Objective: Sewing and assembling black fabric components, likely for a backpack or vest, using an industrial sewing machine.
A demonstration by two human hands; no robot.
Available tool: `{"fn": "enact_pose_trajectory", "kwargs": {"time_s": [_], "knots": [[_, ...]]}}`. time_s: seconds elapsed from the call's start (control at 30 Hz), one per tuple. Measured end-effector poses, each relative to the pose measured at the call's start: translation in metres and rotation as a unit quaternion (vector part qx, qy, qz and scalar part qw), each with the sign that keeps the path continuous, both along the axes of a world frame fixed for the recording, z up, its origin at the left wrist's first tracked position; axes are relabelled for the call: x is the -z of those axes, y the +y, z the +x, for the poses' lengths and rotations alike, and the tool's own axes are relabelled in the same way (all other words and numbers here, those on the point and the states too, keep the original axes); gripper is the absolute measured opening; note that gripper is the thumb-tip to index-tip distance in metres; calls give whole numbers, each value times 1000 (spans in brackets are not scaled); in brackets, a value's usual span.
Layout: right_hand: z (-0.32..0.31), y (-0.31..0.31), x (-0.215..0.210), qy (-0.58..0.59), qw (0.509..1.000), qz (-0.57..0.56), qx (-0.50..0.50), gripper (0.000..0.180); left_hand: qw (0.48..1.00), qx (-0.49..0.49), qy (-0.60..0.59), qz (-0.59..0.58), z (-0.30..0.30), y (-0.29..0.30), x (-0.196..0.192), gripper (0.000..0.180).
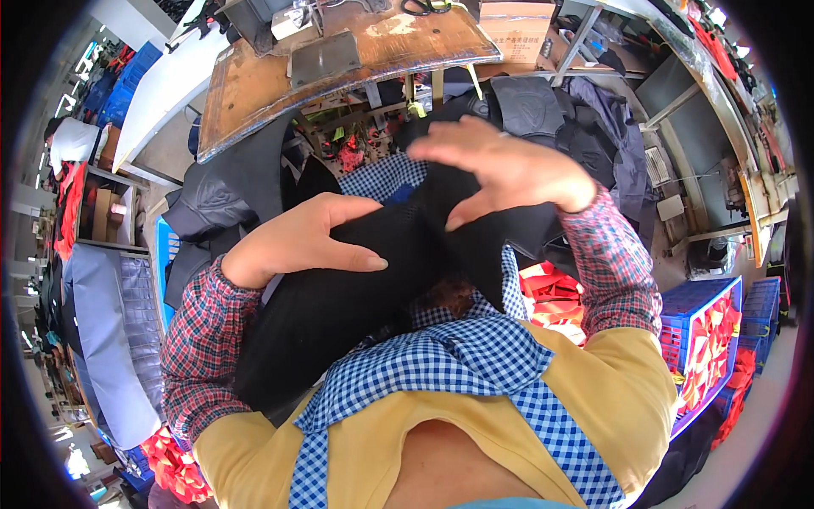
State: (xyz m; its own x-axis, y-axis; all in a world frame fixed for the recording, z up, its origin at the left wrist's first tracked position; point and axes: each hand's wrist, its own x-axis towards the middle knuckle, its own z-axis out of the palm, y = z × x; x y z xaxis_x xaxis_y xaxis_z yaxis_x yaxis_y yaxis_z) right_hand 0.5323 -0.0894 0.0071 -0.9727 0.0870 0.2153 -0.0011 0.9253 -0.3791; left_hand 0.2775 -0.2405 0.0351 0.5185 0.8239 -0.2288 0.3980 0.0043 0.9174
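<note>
A large black fabric piece (339, 305) lies across my lap and rises in front of my chest. My left hand (301, 237) rests at its upper left part, thumb stretched over the black surface and apart from the fingers. My right hand (504, 165) hovers over the right part of the black material, fingers stretched out and thumb spread below them. No thing shows between its fingers. Under the black piece is a blue-and-white checked apron (424, 352). A small patch of blue (400, 195) shows between the hands.
Ahead stands a worn wooden table (407, 42) with a dark flat plate (325, 59) on it. Black padded pieces (530, 106) are heaped beyond my right hand, others (220, 191) at left. A blue crate (674, 327) of red strips stands at right. A cardboard box (515, 34) is behind.
</note>
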Motion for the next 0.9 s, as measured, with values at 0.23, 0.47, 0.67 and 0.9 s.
{"fn": "enact_pose_trajectory", "kwargs": {"time_s": [0.23, 0.47, 0.67, 0.9], "knots": [[17, 13, 9, -95, 991, -84, 46, 33, 990, 1, -24, -138, 15, 9, 16, 26], [83, -50, 6, 93, 887, 209, 401, 34, 977, -49, -151, -143, 49, 40, 62, 31], [53, -102, 105, 125, 870, -62, 472, 25, 977, -32, -113, -177, 50, 55, 87, 39], [71, -76, 20, 145, 950, -19, 274, 32, 983, -17, -73, -167, 49, 49, 91, 37]]}}
